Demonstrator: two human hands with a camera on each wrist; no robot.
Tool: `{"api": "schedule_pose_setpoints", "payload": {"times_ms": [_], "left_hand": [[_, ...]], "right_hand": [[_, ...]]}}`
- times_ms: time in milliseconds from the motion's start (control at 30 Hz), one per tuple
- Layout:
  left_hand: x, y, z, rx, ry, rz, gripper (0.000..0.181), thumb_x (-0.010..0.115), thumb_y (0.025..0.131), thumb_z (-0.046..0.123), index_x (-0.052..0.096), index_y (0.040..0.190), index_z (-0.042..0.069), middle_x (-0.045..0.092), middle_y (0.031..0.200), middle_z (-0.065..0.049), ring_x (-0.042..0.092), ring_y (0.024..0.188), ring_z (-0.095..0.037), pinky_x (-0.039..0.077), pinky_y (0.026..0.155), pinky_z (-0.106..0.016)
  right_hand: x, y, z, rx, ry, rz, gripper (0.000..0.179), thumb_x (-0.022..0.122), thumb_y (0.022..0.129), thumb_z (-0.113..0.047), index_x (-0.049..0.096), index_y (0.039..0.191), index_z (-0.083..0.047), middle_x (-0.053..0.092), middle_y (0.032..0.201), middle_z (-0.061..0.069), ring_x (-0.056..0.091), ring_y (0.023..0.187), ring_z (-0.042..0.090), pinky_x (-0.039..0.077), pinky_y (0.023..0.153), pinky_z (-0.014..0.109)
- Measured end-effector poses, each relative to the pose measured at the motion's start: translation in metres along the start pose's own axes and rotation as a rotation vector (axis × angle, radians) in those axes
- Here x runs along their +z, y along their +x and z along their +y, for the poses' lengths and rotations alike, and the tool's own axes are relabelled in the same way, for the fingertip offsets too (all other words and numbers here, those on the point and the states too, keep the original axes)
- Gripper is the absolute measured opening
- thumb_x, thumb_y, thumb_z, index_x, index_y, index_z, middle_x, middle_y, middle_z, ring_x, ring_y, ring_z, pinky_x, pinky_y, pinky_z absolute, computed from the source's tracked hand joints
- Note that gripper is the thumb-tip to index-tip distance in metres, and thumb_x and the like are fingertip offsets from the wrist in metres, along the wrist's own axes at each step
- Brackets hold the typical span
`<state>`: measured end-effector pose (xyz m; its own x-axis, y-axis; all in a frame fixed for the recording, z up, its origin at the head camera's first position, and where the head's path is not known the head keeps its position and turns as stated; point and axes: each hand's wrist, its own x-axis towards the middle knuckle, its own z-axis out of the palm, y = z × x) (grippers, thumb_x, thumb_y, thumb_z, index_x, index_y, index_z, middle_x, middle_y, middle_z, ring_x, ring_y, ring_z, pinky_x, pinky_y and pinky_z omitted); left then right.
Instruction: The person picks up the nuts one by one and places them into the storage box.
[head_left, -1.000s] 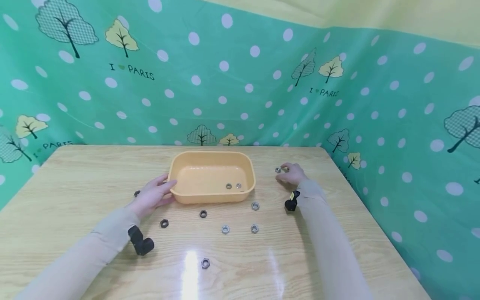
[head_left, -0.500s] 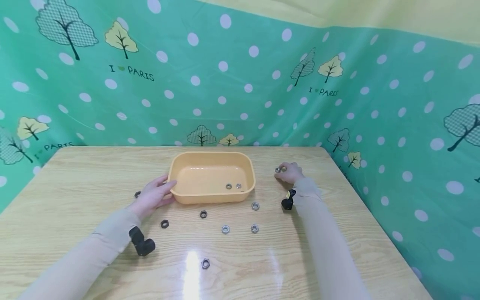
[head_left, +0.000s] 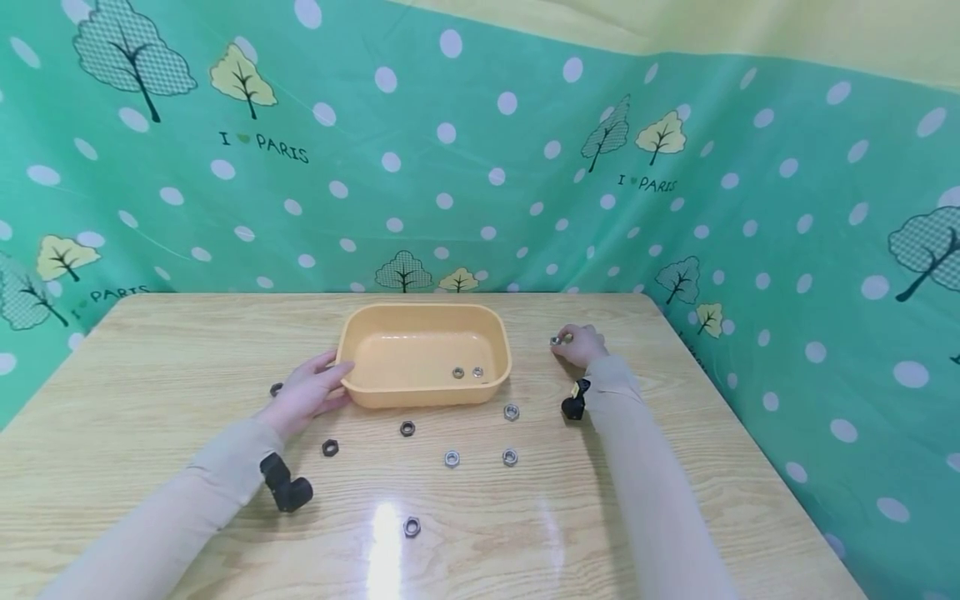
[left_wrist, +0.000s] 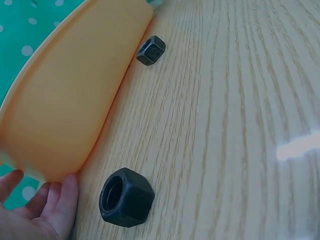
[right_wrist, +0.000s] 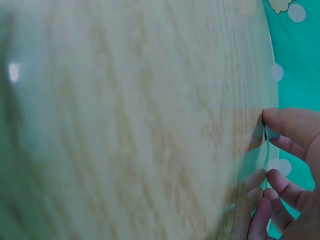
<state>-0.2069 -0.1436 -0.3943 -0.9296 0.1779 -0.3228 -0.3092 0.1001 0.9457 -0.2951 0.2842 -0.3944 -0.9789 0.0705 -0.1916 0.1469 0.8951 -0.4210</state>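
Observation:
An orange plastic tray stands on the wooden table with two small hex nuts inside, near its right front corner. At its left end my left hand grips the wall, one digit over the rim and others against the outside; in the left wrist view fingertips meet the tray's lower end. Right of the tray, my right hand pinches a silver hex nut between thumb and finger, close at the table. The right wrist view shows that nut mostly covered by the fingers.
Dark hex nuts lie near the left forearm and before the tray, one partly behind the left hand. Silver hex nuts lie in front and to the right. A green dotted curtain hangs behind and along the right side.
My right hand has moved slightly left and its fingers have come together on the silver hex nut. The left hand stays at the tray.

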Motion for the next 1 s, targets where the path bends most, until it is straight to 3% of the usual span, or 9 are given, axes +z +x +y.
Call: {"api": "schedule_pose_setpoints", "payload": {"times_ms": [200, 400, 767, 1000], "left_hand": [[0.001, 0.0, -0.001, -0.008, -0.012, 0.009, 0.067, 0.044, 0.101, 0.03, 0.008, 0.152, 0.005, 0.025, 0.15, -0.025, 0.045, 0.125, -0.024, 0.05, 0.099, -0.026], [0.001, 0.001, -0.002, -0.009, -0.024, 0.009, 0.068, 0.045, 0.1, 0.03, 0.007, 0.152, 0.005, 0.024, 0.151, -0.026, 0.043, 0.127, -0.026, 0.049, 0.1, -0.029], [0.002, 0.0, 0.0, -0.008, -0.021, 0.018, 0.069, 0.045, 0.1, 0.032, 0.008, 0.152, 0.004, 0.025, 0.15, -0.025, 0.047, 0.121, -0.021, 0.049, 0.1, -0.027], [0.001, -0.001, 0.0, -0.01, -0.027, 0.017, 0.07, 0.046, 0.1, 0.031, 0.008, 0.152, 0.004, 0.025, 0.15, -0.026, 0.046, 0.124, -0.024, 0.05, 0.1, -0.027]], "right_hand": [[0.0, 0.0, 0.0, -0.008, 0.004, 0.009, 0.028, 0.057, 0.092, -0.029, 0.058, 0.109, -0.006, 0.045, 0.122, 0.024, 0.036, 0.115, 0.042, 0.042, 0.09, 0.051], [0.001, 0.0, 0.001, -0.014, 0.041, 0.019, 0.027, 0.059, 0.091, -0.029, 0.059, 0.106, -0.006, 0.05, 0.12, 0.022, 0.04, 0.116, 0.041, 0.042, 0.093, 0.05], [0.005, 0.005, 0.009, -0.048, 0.165, 0.046, 0.022, 0.065, 0.089, -0.026, 0.064, 0.097, -0.005, 0.062, 0.102, 0.013, 0.055, 0.091, 0.025, 0.048, 0.077, 0.032], [0.001, 0.004, 0.011, -0.067, 0.246, 0.064, 0.026, 0.066, 0.087, -0.024, 0.064, 0.1, -0.002, 0.062, 0.104, 0.015, 0.055, 0.092, 0.025, 0.05, 0.078, 0.033]]}}
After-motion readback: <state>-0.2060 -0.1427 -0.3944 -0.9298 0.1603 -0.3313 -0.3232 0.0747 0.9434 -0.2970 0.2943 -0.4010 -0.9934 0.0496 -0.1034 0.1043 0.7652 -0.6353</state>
